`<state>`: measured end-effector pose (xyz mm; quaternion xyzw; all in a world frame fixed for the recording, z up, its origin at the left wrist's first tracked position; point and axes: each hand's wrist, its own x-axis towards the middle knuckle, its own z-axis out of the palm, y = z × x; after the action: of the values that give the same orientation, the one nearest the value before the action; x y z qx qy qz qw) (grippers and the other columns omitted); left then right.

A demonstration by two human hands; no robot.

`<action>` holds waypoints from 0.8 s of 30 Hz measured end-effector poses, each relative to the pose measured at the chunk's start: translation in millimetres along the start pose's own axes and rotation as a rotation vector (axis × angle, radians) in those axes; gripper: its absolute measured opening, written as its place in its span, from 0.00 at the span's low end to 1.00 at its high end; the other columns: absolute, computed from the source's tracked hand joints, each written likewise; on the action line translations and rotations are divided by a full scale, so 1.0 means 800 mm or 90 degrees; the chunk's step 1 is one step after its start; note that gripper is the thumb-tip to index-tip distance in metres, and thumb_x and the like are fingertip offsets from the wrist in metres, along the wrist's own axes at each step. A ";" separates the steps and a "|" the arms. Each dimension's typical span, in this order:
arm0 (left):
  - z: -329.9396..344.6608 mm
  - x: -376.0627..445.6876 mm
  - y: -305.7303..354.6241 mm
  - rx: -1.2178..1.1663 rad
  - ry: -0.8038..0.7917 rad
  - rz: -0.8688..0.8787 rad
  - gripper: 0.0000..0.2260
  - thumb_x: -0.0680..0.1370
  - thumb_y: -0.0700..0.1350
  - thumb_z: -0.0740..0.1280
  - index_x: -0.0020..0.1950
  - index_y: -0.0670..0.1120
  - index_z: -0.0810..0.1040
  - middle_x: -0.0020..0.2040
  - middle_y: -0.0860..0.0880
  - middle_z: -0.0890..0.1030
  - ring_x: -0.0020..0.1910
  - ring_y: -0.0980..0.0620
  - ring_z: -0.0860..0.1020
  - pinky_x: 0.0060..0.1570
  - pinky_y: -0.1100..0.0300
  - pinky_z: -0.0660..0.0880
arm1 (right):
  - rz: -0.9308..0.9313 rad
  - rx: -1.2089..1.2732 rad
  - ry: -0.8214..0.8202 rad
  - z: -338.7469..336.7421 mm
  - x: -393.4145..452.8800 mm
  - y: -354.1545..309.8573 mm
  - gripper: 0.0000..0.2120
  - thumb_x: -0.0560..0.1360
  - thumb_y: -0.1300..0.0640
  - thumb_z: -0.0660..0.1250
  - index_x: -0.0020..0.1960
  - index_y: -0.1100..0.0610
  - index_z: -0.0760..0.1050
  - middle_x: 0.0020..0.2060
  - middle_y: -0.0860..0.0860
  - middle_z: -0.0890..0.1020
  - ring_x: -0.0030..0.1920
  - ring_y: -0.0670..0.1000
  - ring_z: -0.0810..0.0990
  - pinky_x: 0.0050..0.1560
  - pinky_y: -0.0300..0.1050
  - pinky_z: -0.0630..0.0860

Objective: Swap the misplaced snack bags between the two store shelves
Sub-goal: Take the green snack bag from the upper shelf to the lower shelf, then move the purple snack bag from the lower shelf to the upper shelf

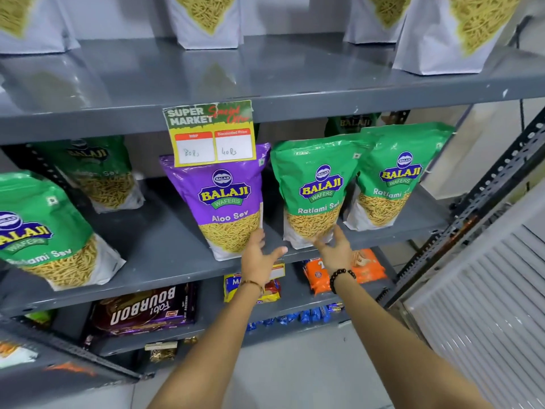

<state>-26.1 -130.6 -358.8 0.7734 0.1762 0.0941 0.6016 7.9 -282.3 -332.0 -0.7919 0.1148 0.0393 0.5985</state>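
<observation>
Plainly the purple Aloo Sev bag [222,202] is the odd one out, standing upright on the middle shelf [165,249] among green Ratlami Sev bags [317,190], under the price tag [211,134]. From the head view, the left hand [259,258] has spread fingers touching the purple bag's lower right corner, nothing clasped. The right hand [334,249] is likewise splayed, fingertips against the foot of the neighbouring green bag, probably steadying it.

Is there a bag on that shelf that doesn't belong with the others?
Yes. The purple Aloo Sev bag stands on the middle shelf among green Ratlami Sev bags, the only purple one there. The left hand reaches toward it.
</observation>
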 end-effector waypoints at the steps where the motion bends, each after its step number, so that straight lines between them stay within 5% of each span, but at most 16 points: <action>1: -0.007 -0.008 -0.009 -0.014 0.016 -0.012 0.29 0.67 0.43 0.75 0.65 0.41 0.69 0.66 0.41 0.73 0.64 0.43 0.72 0.60 0.54 0.71 | 0.003 -0.008 -0.002 0.010 -0.009 0.001 0.31 0.73 0.60 0.67 0.73 0.60 0.59 0.68 0.59 0.72 0.67 0.60 0.70 0.62 0.48 0.68; 9: -0.083 -0.029 -0.031 -0.030 0.167 -0.029 0.14 0.67 0.41 0.74 0.49 0.48 0.73 0.49 0.47 0.77 0.53 0.47 0.76 0.54 0.55 0.73 | 0.011 0.011 -0.133 0.100 -0.058 -0.007 0.30 0.73 0.60 0.67 0.72 0.62 0.61 0.71 0.58 0.68 0.71 0.57 0.67 0.66 0.48 0.66; 12: -0.105 -0.015 -0.022 -0.047 0.205 -0.032 0.16 0.68 0.39 0.74 0.53 0.43 0.74 0.49 0.46 0.77 0.49 0.48 0.76 0.51 0.55 0.74 | -0.030 0.011 -0.179 0.122 -0.051 -0.032 0.29 0.73 0.62 0.67 0.72 0.63 0.60 0.69 0.60 0.70 0.69 0.58 0.69 0.66 0.49 0.67; 15: -0.120 0.005 -0.012 -0.045 0.179 -0.014 0.19 0.69 0.38 0.73 0.57 0.40 0.73 0.51 0.44 0.78 0.49 0.49 0.75 0.54 0.54 0.74 | -0.041 0.047 -0.225 0.133 -0.036 -0.052 0.36 0.71 0.66 0.68 0.74 0.60 0.54 0.69 0.54 0.70 0.68 0.52 0.68 0.66 0.46 0.66; 19: -0.128 0.022 -0.003 -0.063 0.119 -0.042 0.18 0.69 0.37 0.72 0.58 0.40 0.72 0.53 0.44 0.78 0.53 0.48 0.76 0.57 0.50 0.74 | -0.061 0.066 -0.268 0.139 -0.016 -0.064 0.35 0.66 0.74 0.68 0.69 0.58 0.63 0.60 0.56 0.76 0.60 0.55 0.74 0.63 0.54 0.72; 24: -0.141 0.021 -0.004 -0.040 0.099 -0.066 0.19 0.67 0.39 0.74 0.55 0.42 0.72 0.53 0.43 0.79 0.52 0.45 0.77 0.56 0.47 0.76 | -0.059 0.055 -0.280 0.136 -0.018 -0.067 0.34 0.64 0.73 0.71 0.68 0.61 0.64 0.55 0.58 0.76 0.57 0.55 0.74 0.59 0.52 0.73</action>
<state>-51.8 -22.5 -333.7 0.7343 0.2588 0.1282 0.6143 14.5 -162.9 -309.6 -0.7422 -0.0532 0.1786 0.6437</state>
